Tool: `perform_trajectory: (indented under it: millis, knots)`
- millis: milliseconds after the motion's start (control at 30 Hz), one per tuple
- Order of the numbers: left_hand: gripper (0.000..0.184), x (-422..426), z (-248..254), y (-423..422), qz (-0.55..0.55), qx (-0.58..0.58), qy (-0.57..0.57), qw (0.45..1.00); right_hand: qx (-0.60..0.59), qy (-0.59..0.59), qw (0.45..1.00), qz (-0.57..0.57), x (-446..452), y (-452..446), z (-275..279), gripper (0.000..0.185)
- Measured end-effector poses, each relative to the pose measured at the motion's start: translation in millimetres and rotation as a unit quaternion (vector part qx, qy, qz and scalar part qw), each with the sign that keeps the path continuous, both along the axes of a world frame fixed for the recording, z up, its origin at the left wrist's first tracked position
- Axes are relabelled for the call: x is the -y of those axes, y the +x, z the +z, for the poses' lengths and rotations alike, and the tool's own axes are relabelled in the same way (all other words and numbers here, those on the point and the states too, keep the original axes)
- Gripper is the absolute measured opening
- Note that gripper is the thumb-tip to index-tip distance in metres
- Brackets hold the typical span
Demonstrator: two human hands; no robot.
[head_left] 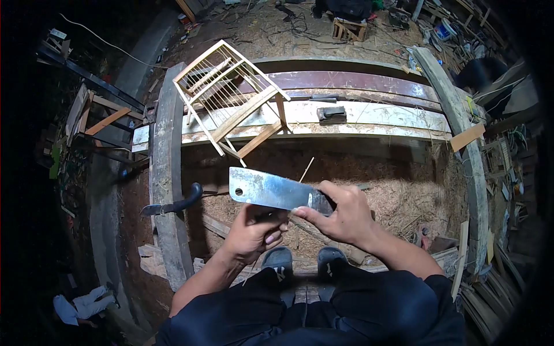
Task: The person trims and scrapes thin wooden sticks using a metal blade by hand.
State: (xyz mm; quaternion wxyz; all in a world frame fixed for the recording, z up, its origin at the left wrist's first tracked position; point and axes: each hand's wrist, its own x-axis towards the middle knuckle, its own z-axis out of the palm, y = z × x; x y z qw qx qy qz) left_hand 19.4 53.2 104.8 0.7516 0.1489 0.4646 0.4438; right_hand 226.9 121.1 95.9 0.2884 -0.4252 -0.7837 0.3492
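My right hand (346, 216) is closed round the dark handle of a cleaver (268, 189), its broad, worn blade pointing left with a hole near the end. Just under the blade, my left hand (254, 233) is closed, its fingers curled on a thin wooden stick (307, 169). The stick runs at a slant behind the blade, one end showing above it and the other below the hand. Whether the blade's edge touches the stick is hidden.
A slatted wooden frame (228, 95) leans on the bench planks (375, 118). A small block-like tool (332, 113) lies there too. A dark-handled knife (179, 202) rests on the left beam (167, 155). Shavings cover the ground. A person (86, 304) is at lower left.
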Motion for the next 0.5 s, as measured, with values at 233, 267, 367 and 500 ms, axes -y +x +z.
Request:
perform_trajectory:
  millis: [233, 267, 367, 500]
  knots:
    - [0.009, -3, 4, 1, 0.002, 0.001, -0.018, 1.000, 0.010, -0.002, 1.000, -0.016, -4, -1, 2, 0.057]
    - [0.009, -5, 6, 2, 0.004, 0.011, -0.018, 1.000, 0.029, -0.031, 0.999, -0.021, -5, 0, 4, 0.058]
    - [0.011, 0, 0, 1, -0.007, -0.014, -0.021, 1.000, 0.020, 0.042, 0.999, 0.001, -1, -1, -5, 0.060]
    - [0.016, -4, 7, 2, -0.025, 0.016, -0.001, 1.000, 0.013, -0.010, 1.000, -0.023, -9, 3, -4, 0.062]
